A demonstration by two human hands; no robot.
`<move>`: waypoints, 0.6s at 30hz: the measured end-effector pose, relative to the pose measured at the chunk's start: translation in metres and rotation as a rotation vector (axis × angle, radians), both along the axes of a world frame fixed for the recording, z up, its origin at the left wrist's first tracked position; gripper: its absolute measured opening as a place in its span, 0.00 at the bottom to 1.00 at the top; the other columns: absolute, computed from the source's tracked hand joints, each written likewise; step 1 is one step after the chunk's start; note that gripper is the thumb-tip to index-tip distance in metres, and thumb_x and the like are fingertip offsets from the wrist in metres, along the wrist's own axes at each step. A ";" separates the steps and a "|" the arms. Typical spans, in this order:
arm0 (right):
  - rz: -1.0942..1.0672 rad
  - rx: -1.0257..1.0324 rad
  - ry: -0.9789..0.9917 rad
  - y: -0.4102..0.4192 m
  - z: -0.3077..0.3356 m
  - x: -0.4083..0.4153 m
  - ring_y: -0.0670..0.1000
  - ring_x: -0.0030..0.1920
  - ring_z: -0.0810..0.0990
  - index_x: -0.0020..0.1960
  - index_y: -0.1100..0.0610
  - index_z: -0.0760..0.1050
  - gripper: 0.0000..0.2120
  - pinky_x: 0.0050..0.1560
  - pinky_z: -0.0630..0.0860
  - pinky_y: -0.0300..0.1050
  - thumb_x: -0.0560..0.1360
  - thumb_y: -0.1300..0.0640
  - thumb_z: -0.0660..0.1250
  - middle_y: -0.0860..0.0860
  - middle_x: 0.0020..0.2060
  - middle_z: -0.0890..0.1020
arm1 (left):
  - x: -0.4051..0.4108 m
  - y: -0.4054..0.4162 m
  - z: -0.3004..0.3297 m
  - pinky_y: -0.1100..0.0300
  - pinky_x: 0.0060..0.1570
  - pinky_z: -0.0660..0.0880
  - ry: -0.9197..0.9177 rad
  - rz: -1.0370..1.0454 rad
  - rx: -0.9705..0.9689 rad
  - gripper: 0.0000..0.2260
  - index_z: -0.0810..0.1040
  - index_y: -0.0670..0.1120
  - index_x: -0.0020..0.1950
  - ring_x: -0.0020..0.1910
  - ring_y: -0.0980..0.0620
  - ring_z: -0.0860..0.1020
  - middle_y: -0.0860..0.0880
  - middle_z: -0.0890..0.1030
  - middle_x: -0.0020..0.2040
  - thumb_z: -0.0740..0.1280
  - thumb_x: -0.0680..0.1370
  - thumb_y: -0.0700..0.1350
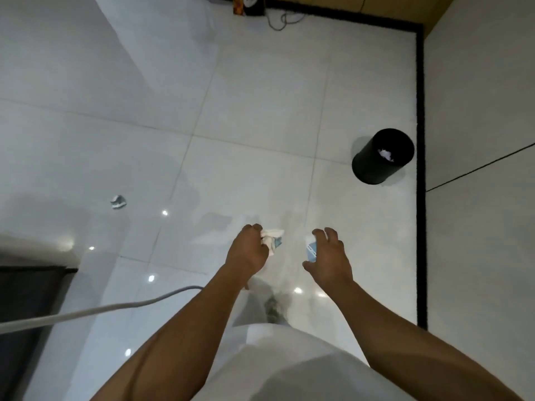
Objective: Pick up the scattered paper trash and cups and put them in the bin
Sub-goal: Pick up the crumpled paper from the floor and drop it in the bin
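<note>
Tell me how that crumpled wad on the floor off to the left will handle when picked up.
The crumpled wad looks like balled paper, so probably very light and easily squashed. Its creased, irregular shape suggests it won't roll far. On the glossy tile floor it might skid if nudged.

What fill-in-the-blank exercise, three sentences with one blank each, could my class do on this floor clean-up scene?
1. The left hand holds crumpled ____.
2. The black bin stands on the person's ____ side, next to the wall.
3. The right hand holds a small white and ____ cup.

Missing words: paper; right; blue
</note>
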State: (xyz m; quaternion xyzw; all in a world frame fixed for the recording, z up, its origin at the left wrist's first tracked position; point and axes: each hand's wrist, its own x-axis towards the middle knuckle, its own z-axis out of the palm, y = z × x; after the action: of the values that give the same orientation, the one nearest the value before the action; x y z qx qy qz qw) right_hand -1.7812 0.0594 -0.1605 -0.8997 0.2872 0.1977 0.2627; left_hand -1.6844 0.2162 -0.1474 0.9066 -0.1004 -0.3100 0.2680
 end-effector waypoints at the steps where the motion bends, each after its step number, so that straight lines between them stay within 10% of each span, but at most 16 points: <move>1: -0.030 -0.002 -0.009 -0.016 0.001 0.003 0.55 0.67 0.66 0.72 0.52 0.62 0.33 0.58 0.76 0.49 0.71 0.56 0.73 0.51 0.72 0.59 | 0.007 -0.020 0.001 0.58 0.43 0.70 -0.001 -0.027 0.003 0.03 0.73 0.40 0.46 0.46 0.43 0.77 0.40 0.76 0.47 0.61 0.76 0.39; 18: -0.337 0.004 -0.049 -0.310 0.002 0.131 0.55 0.68 0.66 0.73 0.53 0.61 0.35 0.61 0.74 0.48 0.71 0.56 0.74 0.52 0.74 0.58 | 0.189 -0.350 -0.007 0.63 0.38 0.67 -0.047 -0.399 0.022 0.05 0.74 0.39 0.48 0.43 0.46 0.76 0.40 0.77 0.47 0.63 0.76 0.40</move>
State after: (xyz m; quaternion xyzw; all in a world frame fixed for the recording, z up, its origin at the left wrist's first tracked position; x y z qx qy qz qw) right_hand -1.6497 -0.2509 -0.1582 -0.8428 0.4272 0.1292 0.3007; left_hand -1.4957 -0.1335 -0.1542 0.8787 -0.2808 -0.3366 0.1891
